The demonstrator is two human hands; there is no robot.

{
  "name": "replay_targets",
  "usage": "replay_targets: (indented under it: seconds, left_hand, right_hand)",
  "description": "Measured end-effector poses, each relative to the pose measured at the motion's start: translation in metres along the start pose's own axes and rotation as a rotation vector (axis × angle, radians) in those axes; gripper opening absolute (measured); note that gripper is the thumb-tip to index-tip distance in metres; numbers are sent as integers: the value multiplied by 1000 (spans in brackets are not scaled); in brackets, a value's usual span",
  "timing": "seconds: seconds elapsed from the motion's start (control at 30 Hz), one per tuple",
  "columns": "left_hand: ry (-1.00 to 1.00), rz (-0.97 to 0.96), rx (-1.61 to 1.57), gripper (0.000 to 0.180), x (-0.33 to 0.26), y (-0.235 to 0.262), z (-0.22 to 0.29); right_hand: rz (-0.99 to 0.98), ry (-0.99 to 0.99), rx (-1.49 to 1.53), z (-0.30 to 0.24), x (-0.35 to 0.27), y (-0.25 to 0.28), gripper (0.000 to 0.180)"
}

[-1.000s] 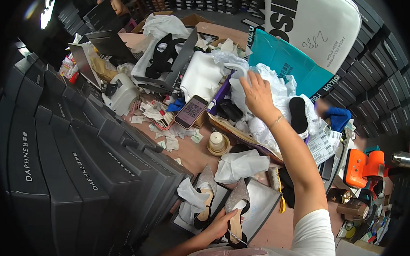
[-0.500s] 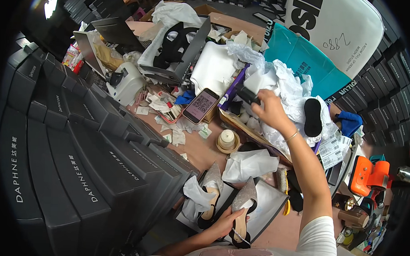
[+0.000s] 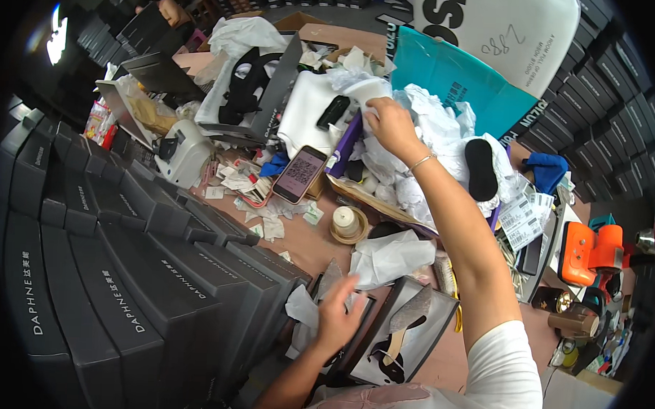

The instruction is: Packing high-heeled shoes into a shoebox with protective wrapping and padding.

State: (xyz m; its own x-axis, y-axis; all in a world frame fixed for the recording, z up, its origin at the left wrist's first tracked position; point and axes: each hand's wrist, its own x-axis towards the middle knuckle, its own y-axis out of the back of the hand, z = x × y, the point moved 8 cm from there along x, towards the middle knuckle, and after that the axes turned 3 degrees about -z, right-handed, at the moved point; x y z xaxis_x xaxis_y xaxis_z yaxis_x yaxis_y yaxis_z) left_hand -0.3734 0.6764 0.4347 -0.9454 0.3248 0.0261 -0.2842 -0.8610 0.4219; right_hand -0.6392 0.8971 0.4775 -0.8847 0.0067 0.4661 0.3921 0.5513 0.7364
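My left hand point(image 3: 338, 317), fingers apart and empty, hovers over the left side of the open shoebox point(image 3: 439, 320). It partly hides one silver-grey pointed shoe point(image 3: 330, 277) and crumpled tissue point(image 3: 302, 304). The matching shoe point(image 3: 412, 308) lies tilted in the box's right part. Farther off, my right hand point(image 3: 394, 127) reaches over a heap of white tissue paper point(image 3: 435, 111), its bent fingers pinching a piece at the heap's left edge. Just left of those fingertips a small black oblong item point(image 3: 333, 112) rests on a white sheet point(image 3: 302, 106).
Stacked dark shoeboxes point(image 3: 144, 285) fill the left side. Beyond the workspace stand a phone point(image 3: 300, 175), a roll of tape-like white material point(image 3: 346, 221), a label printer point(image 3: 185, 153) and an open box with black shoes point(image 3: 249, 86). An orange device point(image 3: 591, 253) sits at right.
My right hand has let go of the black oblong item, now on the white sheet, and moved to the tissue. My left hand has released the right shoe into the box and shifted up-left.
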Motion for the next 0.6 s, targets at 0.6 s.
replay_targets:
  seconds: [0.6]
  left_hand:
    - [328, 88, 922, 73, 236, 75, -112]
  right_hand:
    - [-441, -51, 253, 0, -113, -41, 21]
